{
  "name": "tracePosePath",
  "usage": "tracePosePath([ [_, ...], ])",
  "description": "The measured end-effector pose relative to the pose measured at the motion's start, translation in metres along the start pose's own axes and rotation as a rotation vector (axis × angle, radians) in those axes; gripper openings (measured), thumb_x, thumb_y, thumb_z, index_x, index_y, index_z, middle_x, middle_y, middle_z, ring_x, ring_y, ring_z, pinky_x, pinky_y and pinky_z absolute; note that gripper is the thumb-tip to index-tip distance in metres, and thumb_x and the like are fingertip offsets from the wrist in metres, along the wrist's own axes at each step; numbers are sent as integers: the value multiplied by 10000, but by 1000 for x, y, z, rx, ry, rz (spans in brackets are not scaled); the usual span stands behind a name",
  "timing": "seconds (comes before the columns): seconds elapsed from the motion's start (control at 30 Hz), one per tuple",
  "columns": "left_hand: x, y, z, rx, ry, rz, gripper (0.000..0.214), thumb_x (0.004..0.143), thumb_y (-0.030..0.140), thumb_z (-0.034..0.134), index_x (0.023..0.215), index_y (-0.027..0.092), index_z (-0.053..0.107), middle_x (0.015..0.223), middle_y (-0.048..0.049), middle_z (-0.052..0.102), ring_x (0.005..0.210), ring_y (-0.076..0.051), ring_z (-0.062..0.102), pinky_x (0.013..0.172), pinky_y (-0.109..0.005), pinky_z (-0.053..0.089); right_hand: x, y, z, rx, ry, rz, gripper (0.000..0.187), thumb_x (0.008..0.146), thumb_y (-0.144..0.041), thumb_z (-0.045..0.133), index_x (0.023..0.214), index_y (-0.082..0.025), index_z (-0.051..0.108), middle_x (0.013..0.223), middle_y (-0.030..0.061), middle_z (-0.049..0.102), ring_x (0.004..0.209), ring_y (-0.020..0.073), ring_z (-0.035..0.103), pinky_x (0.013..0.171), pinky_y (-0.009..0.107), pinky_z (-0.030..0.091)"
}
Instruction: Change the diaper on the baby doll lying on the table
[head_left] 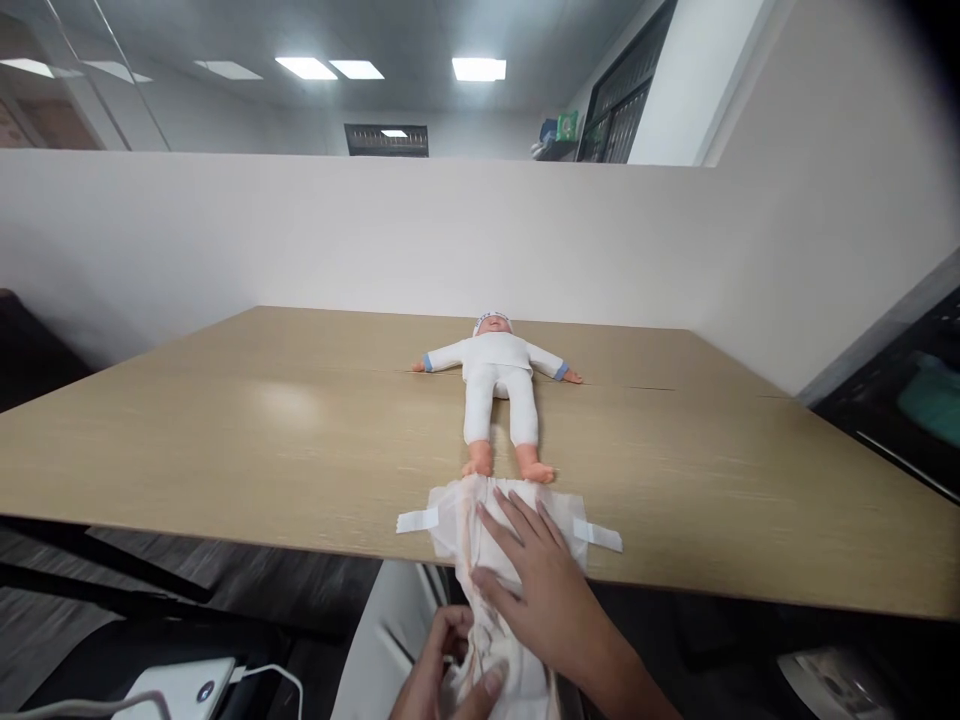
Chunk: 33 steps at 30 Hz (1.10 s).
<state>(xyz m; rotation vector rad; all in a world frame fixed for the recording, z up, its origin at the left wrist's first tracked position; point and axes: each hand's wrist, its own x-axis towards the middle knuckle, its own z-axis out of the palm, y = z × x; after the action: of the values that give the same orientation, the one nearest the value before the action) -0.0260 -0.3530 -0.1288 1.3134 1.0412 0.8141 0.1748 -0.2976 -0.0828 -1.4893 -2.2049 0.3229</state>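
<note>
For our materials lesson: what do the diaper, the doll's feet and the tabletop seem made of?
Diaper: likely soft, matt nonwoven fabric; it creases and has sheer edges.
Doll's feet: probably smooth vinyl or rubber, given their moulded look.
Tabletop: satin wood or wood-look laminate; fine grain, soft glare.

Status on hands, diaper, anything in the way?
Left hand gripping diaper, near end. Right hand spread on top. Tabs unfastened; diaper overhangs table. Doll close beyond far end.

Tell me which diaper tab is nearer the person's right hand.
The right tab: it starts just beside the right hand. The left tab lies farther off, at the opposite side of the diaper.
</note>
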Motion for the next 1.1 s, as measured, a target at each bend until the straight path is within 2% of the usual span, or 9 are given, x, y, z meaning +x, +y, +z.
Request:
tracePosePath([
  [0.17,9,68,-56,534,-191,129,291,1051,471,516,1180,267,681,1088,-44,723,953,-203,650,851,-289,505,7,4,0,-71,-43,-8,677,1019,-523,559,1643,-389,335,1736,-12,285,1607,286,251,1319,603,186],
  [0.33,92,115,-87,908,-40,550,188,1046,255,495,1169,234,636,1154,-78,686,1090,-246,613,971,-386,506,8,7,-6,-92,-60,-59,685,1023,-561,542,1647,-372,332,1730,4,303,1605,287,257,1319,604,189],
  [0.4,139,120,-87,1104,48,661,396,957,110,521,1331,225,585,1342,-116,635,1245,-294,556,1062,-473,474,8,8,-8,-90,-74,-73,689,1026,-573,533,1651,-368,325,1734,5,292,1609,282,247,1320,591,205],
  [0.47,182,122,-82,1292,28,694,704,830,39,593,1502,199,463,1510,-166,524,1366,-344,488,1095,-513,454,9,9,-9,-86,-91,-88,697,1033,-578,516,1660,-364,299,1744,5,262,1616,278,225,1323,578,213],
  [0.63,243,128,-60,1611,-346,913,1161,647,-3,726,1652,321,244,1761,-132,161,1585,-404,232,1217,-517,330,10,14,-10,-59,-140,-94,716,1048,-585,476,1680,-378,212,1762,5,178,1626,285,192,1311,572,254],
  [0.7,253,130,-53,1628,-507,1000,1147,656,67,782,1645,340,269,1778,-97,116,1607,-400,179,1250,-512,285,10,17,-8,-46,-152,-93,719,1047,-591,472,1681,-388,201,1761,2,178,1621,296,210,1304,575,270],
  [0.8,262,133,-47,1538,-637,1089,806,764,186,755,1518,262,481,1741,-85,268,1572,-364,283,1242,-488,311,10,22,-4,-24,-152,-84,732,1034,-601,491,1678,-407,202,1758,-4,187,1607,328,246,1288,593,296],
  [0.93,269,141,-43,1385,-636,1154,362,876,219,650,1238,223,658,1521,-95,585,1393,-340,495,1184,-496,365,14,29,-5,19,-205,-65,776,1007,-612,535,1675,-423,188,1756,-12,184,1605,350,246,1283,620,288],
  [1.1,274,183,-45,1039,-642,1051,403,884,139,598,1269,245,648,1329,-80,703,1245,-301,598,1076,-452,448,38,42,-21,89,-338,-68,734,1036,-641,459,1674,-439,156,1758,-43,164,1633,294,154,1327,594,178],
])
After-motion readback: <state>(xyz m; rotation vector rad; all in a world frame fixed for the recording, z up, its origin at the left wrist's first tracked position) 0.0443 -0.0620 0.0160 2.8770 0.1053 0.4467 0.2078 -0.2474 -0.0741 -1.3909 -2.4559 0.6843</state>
